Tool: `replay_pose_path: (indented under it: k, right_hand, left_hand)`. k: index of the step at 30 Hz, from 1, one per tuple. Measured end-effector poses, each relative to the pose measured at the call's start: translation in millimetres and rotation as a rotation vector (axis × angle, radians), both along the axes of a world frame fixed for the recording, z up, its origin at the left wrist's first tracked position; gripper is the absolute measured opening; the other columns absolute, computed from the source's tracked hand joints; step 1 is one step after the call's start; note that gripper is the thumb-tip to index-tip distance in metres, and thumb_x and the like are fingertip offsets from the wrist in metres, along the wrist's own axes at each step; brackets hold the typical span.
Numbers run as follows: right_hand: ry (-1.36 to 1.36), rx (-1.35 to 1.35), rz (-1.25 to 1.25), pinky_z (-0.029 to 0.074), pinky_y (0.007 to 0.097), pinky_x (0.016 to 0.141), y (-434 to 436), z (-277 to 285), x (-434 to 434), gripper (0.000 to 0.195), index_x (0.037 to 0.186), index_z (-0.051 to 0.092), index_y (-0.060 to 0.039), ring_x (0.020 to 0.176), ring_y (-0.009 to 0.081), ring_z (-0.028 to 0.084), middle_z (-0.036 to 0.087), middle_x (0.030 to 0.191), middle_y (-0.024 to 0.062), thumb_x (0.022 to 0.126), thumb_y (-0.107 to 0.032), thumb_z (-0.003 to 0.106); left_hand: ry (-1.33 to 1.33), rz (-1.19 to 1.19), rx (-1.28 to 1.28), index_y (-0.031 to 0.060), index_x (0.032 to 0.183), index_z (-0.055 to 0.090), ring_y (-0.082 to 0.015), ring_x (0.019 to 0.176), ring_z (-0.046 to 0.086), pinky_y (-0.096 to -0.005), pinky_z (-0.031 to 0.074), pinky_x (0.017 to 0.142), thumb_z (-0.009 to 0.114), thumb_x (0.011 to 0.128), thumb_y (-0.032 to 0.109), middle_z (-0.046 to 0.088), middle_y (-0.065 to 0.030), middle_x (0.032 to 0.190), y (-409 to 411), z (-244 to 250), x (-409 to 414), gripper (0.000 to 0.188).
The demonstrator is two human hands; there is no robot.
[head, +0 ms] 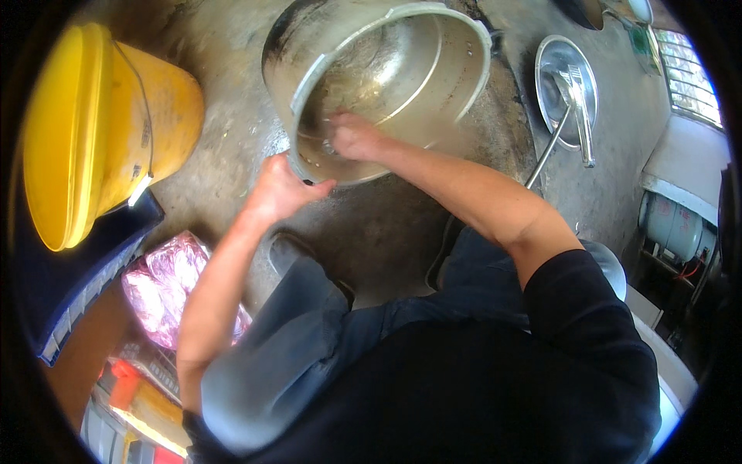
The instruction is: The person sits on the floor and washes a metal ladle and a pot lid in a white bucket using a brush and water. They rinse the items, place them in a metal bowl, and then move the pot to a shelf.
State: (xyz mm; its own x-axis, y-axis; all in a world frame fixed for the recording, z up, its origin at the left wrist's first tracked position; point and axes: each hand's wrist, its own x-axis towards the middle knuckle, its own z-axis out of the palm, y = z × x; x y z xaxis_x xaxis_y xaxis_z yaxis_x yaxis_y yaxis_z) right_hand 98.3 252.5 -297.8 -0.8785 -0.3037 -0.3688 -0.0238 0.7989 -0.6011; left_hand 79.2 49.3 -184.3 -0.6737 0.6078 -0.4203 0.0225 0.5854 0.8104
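A large aluminium pot [400,87] lies tilted on the wet concrete floor, its mouth turned towards me. Its outside is blackened in places, and the inner wall has brown stains. My left hand [284,185] grips the near left part of the rim, with the thumb over the edge. Inside the pot, my right hand [355,138] is curled against the lower inner wall. Something small and shiny shows beneath its fingers, but I cannot make out what it is.
To the left, a yellow plastic bucket [156,116] lies on its side over a dark blue crate [145,214]. A pink foil-like package [168,284] sits by my left knee. At right are a metal basin [542,87] with long-handled metal utensils [582,124] and a gas cylinder [672,226].
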Motion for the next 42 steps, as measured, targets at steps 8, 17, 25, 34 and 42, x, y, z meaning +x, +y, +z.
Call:
replay_pose_path:
  k: [8, 17, 25, 34, 42]
  right_hand:
    - [0.208, -0.243, -0.012, 0.053, 0.0389, 0.096, 0.7, 63.1, 39.7, 0.034, 0.123, 0.065, -0.0037, 0.108, 0.0344, 0.067, 0.068, 0.116, 0.0214, 0.091, -0.006, 0.054]
    - [0.406, 0.274, 0.235, 0.050, 0.0394, 0.108, 95.7, 71.3, 19.2, 0.035, 0.122, 0.069, -0.0035, 0.116, 0.0296, 0.063, 0.065, 0.126, 0.0159, 0.088, -0.005, 0.062]
    - [0.321, 0.583, 0.290, 0.042, 0.0427, 0.114, 81.9, 29.1, -58.6, 0.026, 0.111, 0.075, -0.0042, 0.131, 0.0293, 0.051, 0.054, 0.141, 0.0155, 0.090, -0.008, 0.059]
    - [-0.407, -1.242, -0.648, 0.048, 0.0381, 0.102, -93.0, 72.6, -70.6, 0.041, 0.135, 0.059, 0.0015, 0.118, 0.0296, 0.061, 0.064, 0.132, 0.0202, 0.097, -0.009, 0.050]
    - [0.214, 0.090, 0.190, 0.044, 0.0412, 0.109, 34.9, 47.5, -9.0, 0.033, 0.121, 0.065, -0.0003, 0.120, 0.0320, 0.058, 0.063, 0.127, 0.0199, 0.093, -0.012, 0.054]
  left_hand:
    - [-0.101, -0.121, -0.437, -0.0013, 0.102, 0.073, -0.0211, 0.080, 0.071, -0.0361, 0.059, 0.075, 0.083, 0.079, 0.031, 0.073, -0.0145, 0.085, -1.2, 106.8, -83.7, 0.041]
    - [0.027, -0.432, -0.711, -0.0022, 0.114, 0.069, -0.0168, 0.066, 0.063, -0.0333, 0.053, 0.065, 0.083, 0.078, 0.043, 0.067, -0.0109, 0.080, 32.3, 168.0, -116.9, 0.059]
    - [0.258, -0.516, -0.514, -0.0010, 0.107, 0.072, -0.0262, 0.075, 0.069, -0.0386, 0.056, 0.072, 0.081, 0.072, 0.065, 0.068, -0.0136, 0.079, 16.9, 147.4, -125.0, 0.075]
    - [0.244, -0.453, -0.479, -0.0008, 0.105, 0.072, -0.0287, 0.083, 0.073, -0.0386, 0.059, 0.083, 0.086, 0.072, 0.046, 0.074, -0.0163, 0.091, -0.1, 135.4, -126.4, 0.059]
    - [0.087, -0.450, -0.510, -0.0007, 0.126, 0.061, -0.0339, 0.110, 0.065, -0.0431, 0.049, 0.102, 0.086, 0.072, 0.052, 0.070, -0.0194, 0.114, -0.8, 135.7, -132.1, 0.079]
